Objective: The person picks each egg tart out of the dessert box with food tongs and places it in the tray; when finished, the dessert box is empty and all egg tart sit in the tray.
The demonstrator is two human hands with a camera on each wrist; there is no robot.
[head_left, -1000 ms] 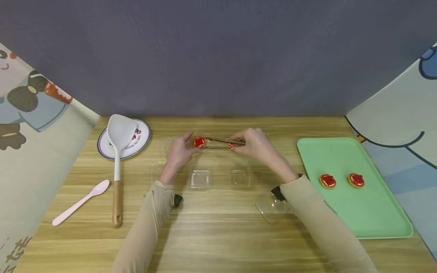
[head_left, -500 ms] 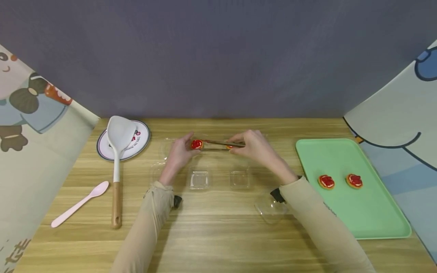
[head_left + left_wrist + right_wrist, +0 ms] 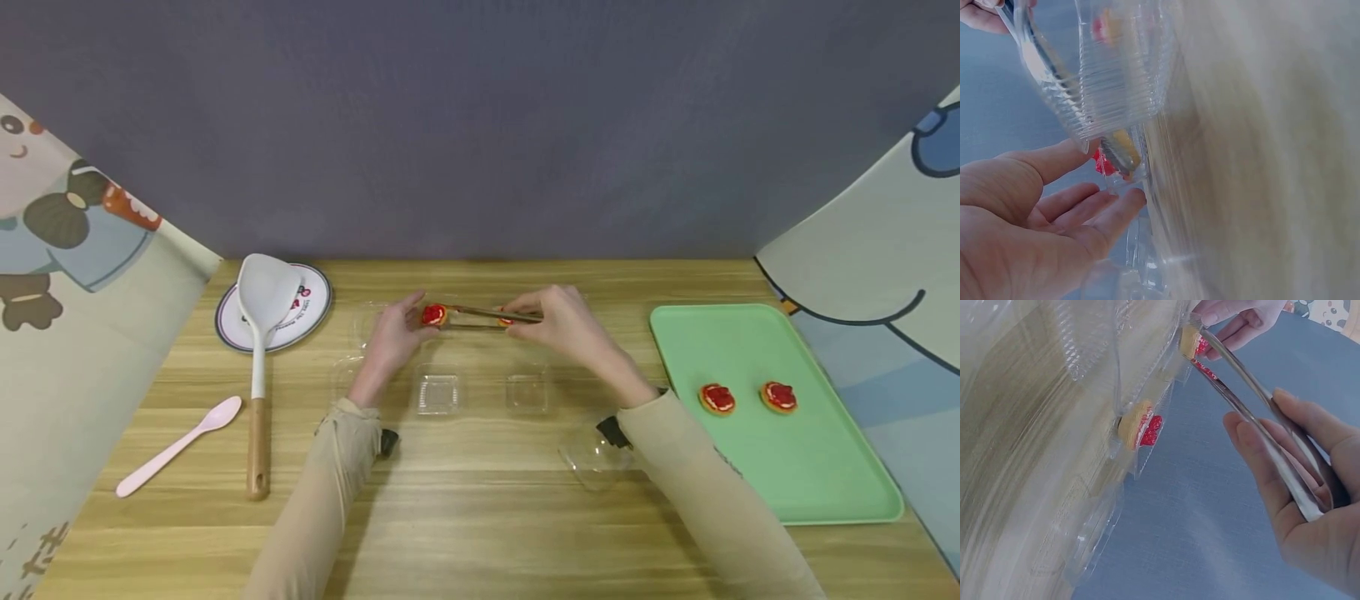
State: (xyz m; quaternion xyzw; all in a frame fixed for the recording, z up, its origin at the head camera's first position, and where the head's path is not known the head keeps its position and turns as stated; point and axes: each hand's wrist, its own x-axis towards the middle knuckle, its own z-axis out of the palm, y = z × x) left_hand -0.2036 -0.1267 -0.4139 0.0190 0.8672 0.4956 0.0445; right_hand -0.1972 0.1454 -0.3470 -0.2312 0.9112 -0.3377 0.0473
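My right hand (image 3: pixel 561 327) grips metal tongs (image 3: pixel 1244 403) between thumb and fingers. Their tips stand on either side of a small tart with a red topping (image 3: pixel 433 315), which sits at the left end of a clear plastic container (image 3: pixel 1142 165). My left hand (image 3: pixel 392 337) holds that end of the container, thumb on one side and fingers on the other. A second red-topped tart (image 3: pixel 1138 428) sits farther right in clear plastic, partly behind the tongs and right hand in the head view.
Clear boxes (image 3: pixel 438 393) stand nearer me, with a clear round piece (image 3: pixel 592 458) by my right sleeve. A green tray (image 3: pixel 787 475) at right carries two tarts (image 3: pixel 717 399). At left lie a white spatula (image 3: pixel 262 300) on a plate (image 3: pixel 318 292) and a pink spoon (image 3: pixel 176 446).
The tongs and the left tart shift very slightly within the container. Both hands stay in nearly the same place.
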